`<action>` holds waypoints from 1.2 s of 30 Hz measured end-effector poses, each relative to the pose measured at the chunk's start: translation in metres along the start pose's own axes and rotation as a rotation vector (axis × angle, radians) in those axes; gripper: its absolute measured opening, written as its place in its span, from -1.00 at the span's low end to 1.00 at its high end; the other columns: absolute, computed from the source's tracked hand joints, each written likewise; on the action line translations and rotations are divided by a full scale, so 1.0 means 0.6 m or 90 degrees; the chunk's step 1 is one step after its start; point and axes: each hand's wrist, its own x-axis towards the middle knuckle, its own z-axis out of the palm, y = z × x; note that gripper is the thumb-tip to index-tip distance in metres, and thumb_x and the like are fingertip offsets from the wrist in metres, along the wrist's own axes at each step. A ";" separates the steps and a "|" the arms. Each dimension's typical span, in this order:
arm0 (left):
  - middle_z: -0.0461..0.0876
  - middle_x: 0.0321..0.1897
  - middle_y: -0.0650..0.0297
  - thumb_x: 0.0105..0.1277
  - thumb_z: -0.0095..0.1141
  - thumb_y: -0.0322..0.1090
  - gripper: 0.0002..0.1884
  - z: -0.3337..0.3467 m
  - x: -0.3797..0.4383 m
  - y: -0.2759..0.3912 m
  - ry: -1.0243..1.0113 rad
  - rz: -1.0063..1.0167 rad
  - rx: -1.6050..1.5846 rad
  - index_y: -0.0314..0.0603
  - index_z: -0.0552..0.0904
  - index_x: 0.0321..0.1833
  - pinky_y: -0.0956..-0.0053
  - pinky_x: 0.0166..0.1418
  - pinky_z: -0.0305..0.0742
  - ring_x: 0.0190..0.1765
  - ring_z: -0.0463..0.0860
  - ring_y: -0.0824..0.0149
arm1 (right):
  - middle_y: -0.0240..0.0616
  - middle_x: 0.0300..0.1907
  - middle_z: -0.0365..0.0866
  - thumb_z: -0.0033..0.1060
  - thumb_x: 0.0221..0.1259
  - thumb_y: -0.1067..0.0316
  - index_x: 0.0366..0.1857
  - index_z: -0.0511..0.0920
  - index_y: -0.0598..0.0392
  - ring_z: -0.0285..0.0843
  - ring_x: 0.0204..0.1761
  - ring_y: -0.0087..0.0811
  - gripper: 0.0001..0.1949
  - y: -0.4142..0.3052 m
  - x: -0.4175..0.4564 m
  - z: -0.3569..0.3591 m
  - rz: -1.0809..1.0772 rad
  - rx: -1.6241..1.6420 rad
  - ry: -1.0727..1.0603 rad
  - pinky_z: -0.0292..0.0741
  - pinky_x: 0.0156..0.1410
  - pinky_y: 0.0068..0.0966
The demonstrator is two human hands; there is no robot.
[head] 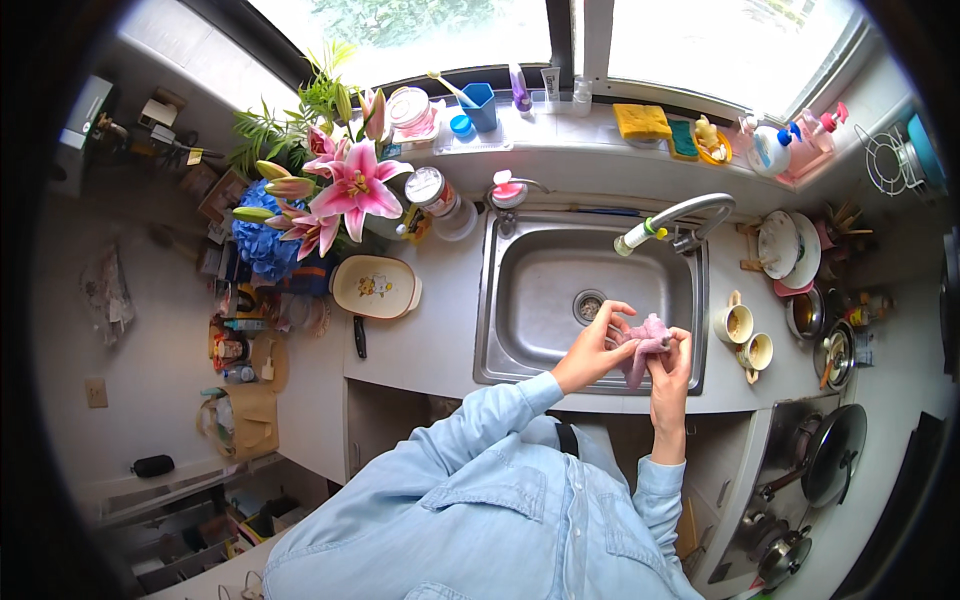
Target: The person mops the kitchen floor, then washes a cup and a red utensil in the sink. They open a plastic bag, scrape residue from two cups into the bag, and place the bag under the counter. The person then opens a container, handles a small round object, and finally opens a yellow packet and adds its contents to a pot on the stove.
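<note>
A crumpled pink cloth (pixel 646 339) is held between both hands above the front right part of the steel sink (pixel 525 300). My left hand (pixel 598 349) grips its left side, with the fingers partly bent over it. On the cloth's right side, my right hand (pixel 670 364) pinches it between thumb and fingers. Part of the cloth hangs down between the hands. Behind them the curved faucet (pixel 694 202) reaches over the basin, and the drain (pixel 589 306) shows left of the cloth.
Two mugs (pixel 733 322) stand right of the sink, near plates in a rack (pixel 796 247). To the left are a cream baking dish (pixel 375 286), a black-handled knife (pixel 360 337) and pink lilies (pixel 358 187). Sponges (pixel 642 121) and pump bottles (pixel 771 150) line the sill.
</note>
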 end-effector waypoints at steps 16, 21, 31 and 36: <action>0.58 -0.09 0.30 0.64 0.14 -0.28 -0.78 0.024 0.072 0.051 -0.105 0.028 0.010 -0.19 0.45 0.15 0.50 -0.07 0.55 -0.07 0.62 0.51 | -0.30 0.25 0.53 0.22 0.61 0.38 0.23 0.43 0.06 0.55 0.22 -0.56 -0.73 -0.072 0.055 -0.051 -0.016 0.012 -0.058 0.53 0.30 -0.57; 0.60 0.00 0.24 0.63 0.14 -0.32 -0.80 0.048 0.083 0.063 -0.089 0.106 0.140 -0.23 0.50 0.15 0.44 0.12 0.56 0.02 0.64 0.40 | -0.24 0.28 0.52 0.28 0.50 0.52 0.29 0.45 0.12 0.62 0.16 -0.51 -0.63 -0.061 0.073 -0.066 -0.021 -0.003 -0.061 0.57 0.34 -0.49; 0.58 -0.13 0.12 0.49 0.18 -0.47 -0.88 0.063 0.138 0.140 0.076 0.289 0.265 -0.30 0.56 -0.01 0.33 0.11 0.54 -0.02 0.63 0.15 | -0.18 0.37 0.51 0.22 0.44 0.58 0.01 0.45 0.10 0.51 0.29 -0.49 -0.80 -0.085 0.115 -0.095 -0.162 -0.026 -0.070 0.44 0.43 -0.47; 0.61 -0.31 0.09 0.59 0.11 -0.43 -0.87 0.052 0.200 0.178 0.140 0.307 0.290 -0.31 0.47 0.02 0.35 -0.05 0.55 -0.25 0.62 0.21 | -0.31 -0.02 0.64 0.21 0.48 0.42 -0.18 0.46 0.09 0.51 0.03 -0.59 -0.90 -0.148 0.158 -0.113 -0.219 -0.040 -0.035 0.47 0.25 -0.56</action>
